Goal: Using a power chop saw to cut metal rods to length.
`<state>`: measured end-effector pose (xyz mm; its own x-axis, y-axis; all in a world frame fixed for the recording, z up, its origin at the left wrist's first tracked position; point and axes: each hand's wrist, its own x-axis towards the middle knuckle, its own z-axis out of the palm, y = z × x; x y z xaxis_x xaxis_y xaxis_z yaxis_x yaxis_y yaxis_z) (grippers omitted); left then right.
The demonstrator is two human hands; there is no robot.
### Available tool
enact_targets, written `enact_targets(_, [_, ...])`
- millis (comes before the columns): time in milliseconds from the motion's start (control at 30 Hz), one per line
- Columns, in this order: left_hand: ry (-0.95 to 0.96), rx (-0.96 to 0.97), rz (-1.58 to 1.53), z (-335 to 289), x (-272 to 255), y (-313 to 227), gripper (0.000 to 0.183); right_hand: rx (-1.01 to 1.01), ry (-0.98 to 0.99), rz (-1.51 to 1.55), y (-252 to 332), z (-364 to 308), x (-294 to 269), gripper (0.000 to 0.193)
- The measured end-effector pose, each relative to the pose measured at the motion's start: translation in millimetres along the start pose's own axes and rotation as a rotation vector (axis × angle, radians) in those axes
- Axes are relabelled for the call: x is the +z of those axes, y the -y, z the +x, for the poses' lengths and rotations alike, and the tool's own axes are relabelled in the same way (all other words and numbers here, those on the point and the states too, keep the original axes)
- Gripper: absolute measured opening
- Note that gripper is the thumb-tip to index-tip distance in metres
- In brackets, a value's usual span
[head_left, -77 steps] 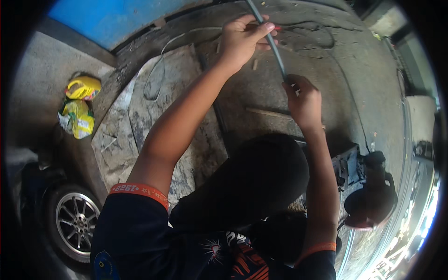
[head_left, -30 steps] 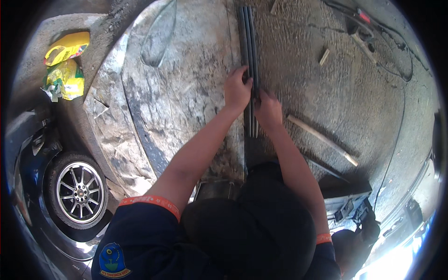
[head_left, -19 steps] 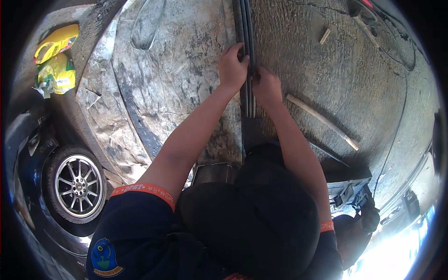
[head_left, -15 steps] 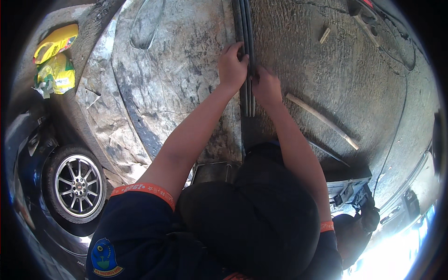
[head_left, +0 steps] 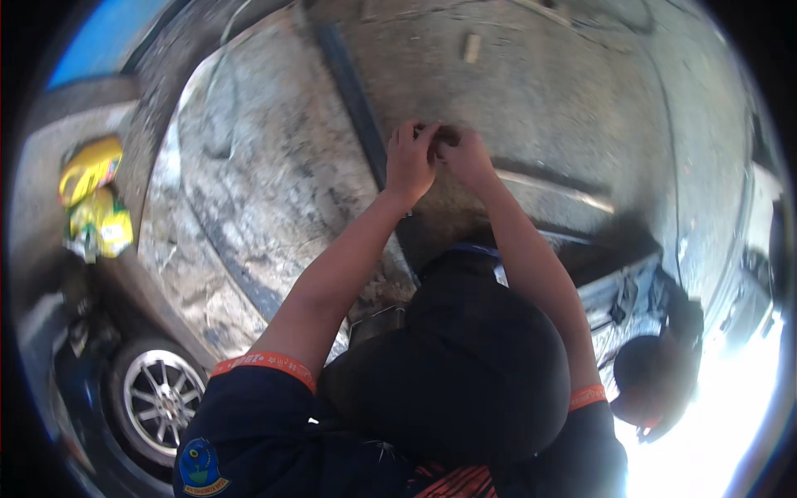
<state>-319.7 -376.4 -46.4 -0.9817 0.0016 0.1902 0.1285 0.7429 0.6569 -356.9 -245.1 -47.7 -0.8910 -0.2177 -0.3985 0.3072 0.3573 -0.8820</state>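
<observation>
My left hand [head_left: 409, 164] and my right hand [head_left: 466, 158] are close together in front of me, raised a little to the right of some long dark metal bars [head_left: 350, 90]. The fingers of both are curled toward each other. Something small and dark shows between the fingertips, too blurred to name. The bars run slantwise from the far left toward my knees and lie on the ground. Neither hand appears to grip them.
A wooden stick [head_left: 564, 191] lies right of my hands, and a short wood piece [head_left: 471, 48] farther off. At left are a yellow jug [head_left: 90, 172], a yellow-green bag [head_left: 106, 231] and a car wheel [head_left: 164, 400]. A case [head_left: 624, 290] stands at right.
Both hands have left the bars and come together, closer to me. My view has turned, so the bars now slant to the left of the hands.
</observation>
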Motion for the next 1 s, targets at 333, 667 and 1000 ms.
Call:
enact_targets(333, [0.430, 0.486, -0.075, -30.1, 101.4, -97.1, 0.027, 0.244, -0.862, 0.600, -67.1, -238.1, -134.9, 0.025])
enact_targets(667, [0.809, 0.633, 0.197, -64.8, 193.4, -116.4, 0.018, 0.607, -1.679, 0.509, -210.3, -488.7, -111.4, 0.032])
enact_targets(1000, [0.644, 1.041, -0.195, -27.8, 76.7, -467.0, 0.049, 0.001, -1.216, 2.343, -246.5, -459.3, -78.8, 0.030])
